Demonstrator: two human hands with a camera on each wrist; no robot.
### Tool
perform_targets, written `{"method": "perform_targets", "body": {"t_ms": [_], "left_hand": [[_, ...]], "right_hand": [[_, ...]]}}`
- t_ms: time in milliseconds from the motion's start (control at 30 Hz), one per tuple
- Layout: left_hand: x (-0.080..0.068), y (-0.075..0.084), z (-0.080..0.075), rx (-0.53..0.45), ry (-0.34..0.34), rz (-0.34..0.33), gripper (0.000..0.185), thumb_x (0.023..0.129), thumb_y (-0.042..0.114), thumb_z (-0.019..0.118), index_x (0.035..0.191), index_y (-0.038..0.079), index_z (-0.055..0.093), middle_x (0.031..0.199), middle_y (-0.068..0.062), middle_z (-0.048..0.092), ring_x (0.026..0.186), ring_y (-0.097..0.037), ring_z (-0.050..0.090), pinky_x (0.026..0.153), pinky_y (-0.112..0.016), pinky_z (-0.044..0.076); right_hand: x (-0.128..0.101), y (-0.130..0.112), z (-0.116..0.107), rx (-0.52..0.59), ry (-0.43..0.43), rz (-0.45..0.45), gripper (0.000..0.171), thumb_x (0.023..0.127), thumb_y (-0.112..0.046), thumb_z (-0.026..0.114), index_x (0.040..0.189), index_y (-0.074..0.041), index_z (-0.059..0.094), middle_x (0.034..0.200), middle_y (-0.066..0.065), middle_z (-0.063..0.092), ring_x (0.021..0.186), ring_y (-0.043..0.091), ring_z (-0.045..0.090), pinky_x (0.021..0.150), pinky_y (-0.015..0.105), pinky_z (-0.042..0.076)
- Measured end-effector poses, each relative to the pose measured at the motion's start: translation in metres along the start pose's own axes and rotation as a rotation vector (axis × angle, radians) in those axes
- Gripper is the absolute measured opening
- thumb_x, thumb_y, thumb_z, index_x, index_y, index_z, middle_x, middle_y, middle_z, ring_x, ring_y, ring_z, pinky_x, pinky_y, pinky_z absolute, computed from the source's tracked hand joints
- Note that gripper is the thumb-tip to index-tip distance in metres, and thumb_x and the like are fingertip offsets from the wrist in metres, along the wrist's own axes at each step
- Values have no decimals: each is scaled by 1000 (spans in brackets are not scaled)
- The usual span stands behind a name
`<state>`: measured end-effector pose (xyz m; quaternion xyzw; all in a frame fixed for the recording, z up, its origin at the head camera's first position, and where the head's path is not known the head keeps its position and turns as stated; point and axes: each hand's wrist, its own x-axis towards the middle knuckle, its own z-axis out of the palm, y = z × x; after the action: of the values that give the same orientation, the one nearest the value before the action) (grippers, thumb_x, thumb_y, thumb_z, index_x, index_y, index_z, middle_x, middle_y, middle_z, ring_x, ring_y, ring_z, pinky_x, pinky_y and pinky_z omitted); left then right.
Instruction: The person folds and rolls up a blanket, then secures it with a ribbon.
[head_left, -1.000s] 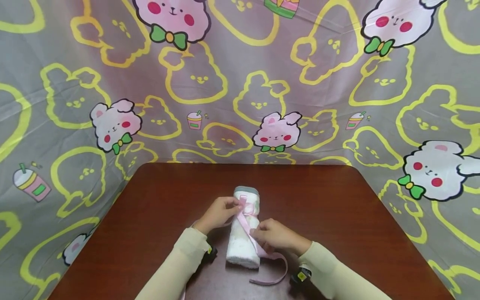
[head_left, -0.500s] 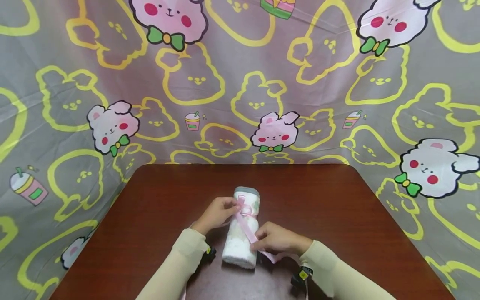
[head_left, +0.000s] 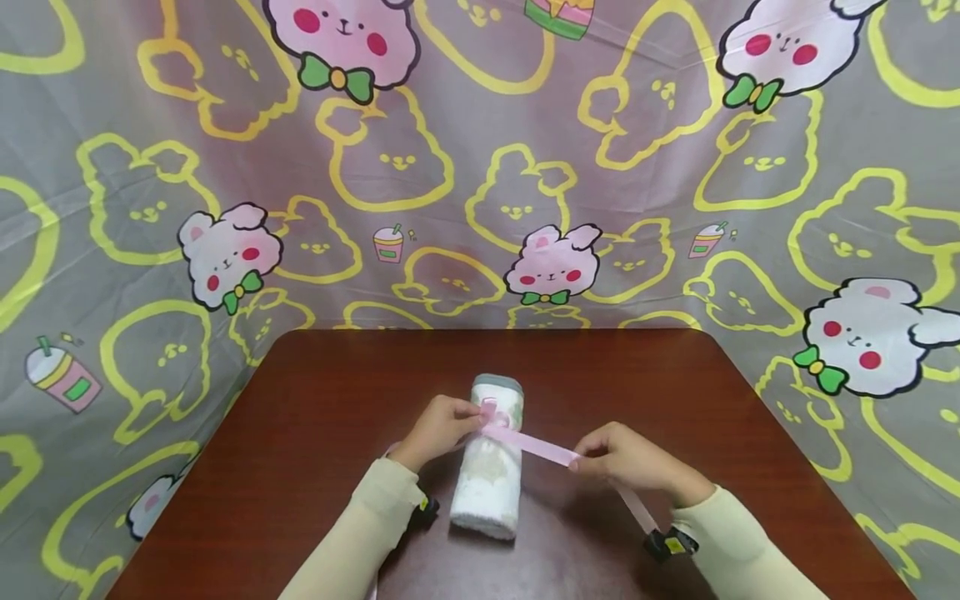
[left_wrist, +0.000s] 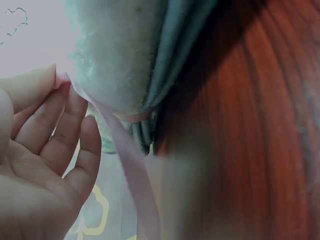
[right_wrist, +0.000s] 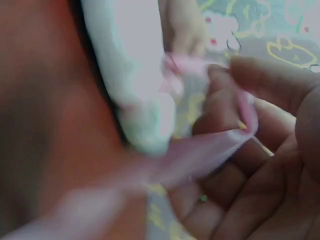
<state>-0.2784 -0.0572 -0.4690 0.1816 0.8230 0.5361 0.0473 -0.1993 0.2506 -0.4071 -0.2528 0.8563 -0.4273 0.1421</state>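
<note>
A rolled white towel (head_left: 486,492) with a grey edge lies lengthwise on the table, a pink ribbon (head_left: 540,448) around its upper half. My left hand (head_left: 442,429) pinches the ribbon at the knot on top of the roll; in the left wrist view, thumb and fingertips meet on a bit of pink, and a ribbon tail (left_wrist: 131,170) hangs past the roll. To the right of the roll, my right hand (head_left: 637,458) pinches the other tail, pulled taut from the knot. In the right wrist view the loose ribbon end (right_wrist: 200,155) runs across the palm, blurred.
The brown wooden table (head_left: 360,367) reaches back to a grey curtain (head_left: 450,183) printed with cartoon bunnies. Small black cameras sit at both wrists, below the cream sleeves (head_left: 375,508).
My right hand has moved from over the roll out to the right, drawing the ribbon tail from a diagonal lie to a sideways stretch. The left hand stays at the knot.
</note>
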Motion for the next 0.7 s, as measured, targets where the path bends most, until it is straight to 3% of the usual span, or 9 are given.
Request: {"method": "perform_targets", "body": {"t_ms": [133, 267, 400, 533, 633, 700], "left_hand": [[-1, 2, 0, 17, 6, 19, 13, 86, 21, 76, 93, 10, 78, 72, -1, 64, 54, -13, 53, 49, -30, 49], [0, 1, 0, 22, 8, 20, 12, 87, 19, 75, 93, 9, 77, 71, -2, 64, 54, -15, 53, 48, -28, 48], [0, 2, 0, 13, 16, -4, 14, 88, 19, 74, 96, 9, 77, 76, -3, 65, 58, -19, 56, 49, -30, 49], [-1, 3, -1, 8, 29, -16, 18, 88, 20, 74, 100, 7, 76, 80, -3, 66, 62, -21, 58, 51, -33, 51], [-2, 3, -2, -1, 31, -16, 21, 87, 22, 75, 101, 7, 76, 82, -3, 66, 63, -21, 59, 52, -35, 52], [-2, 2, -3, -7, 28, -14, 21, 87, 23, 75, 101, 7, 76, 83, -3, 67, 63, -21, 59, 53, -36, 53]], "right_hand": [[-13, -15, -20, -340, 145, 44, 15, 85, -6, 68, 82, -20, 73, 65, -9, 59, 57, 7, 50, 51, 25, 42], [-26, -27, -31, -507, 171, 52, 16, 80, -7, 73, 77, -23, 70, 67, -16, 56, 58, 4, 46, 52, 25, 40], [-38, -26, -35, -585, 59, 73, 18, 73, -14, 80, 68, -25, 67, 60, -18, 52, 53, 1, 44, 49, 25, 39], [-40, -12, -28, -673, -21, 192, 19, 68, -24, 84, 61, -24, 66, 58, -15, 55, 51, 5, 49, 49, 31, 43], [-34, -4, -22, -648, -34, 172, 28, 75, -34, 81, 57, -22, 64, 53, -19, 47, 50, 3, 43, 46, 29, 38], [-23, 1, -17, -605, -5, 92, 30, 83, -39, 74, 61, -21, 67, 55, -20, 48, 52, 1, 42, 48, 27, 39]]}}
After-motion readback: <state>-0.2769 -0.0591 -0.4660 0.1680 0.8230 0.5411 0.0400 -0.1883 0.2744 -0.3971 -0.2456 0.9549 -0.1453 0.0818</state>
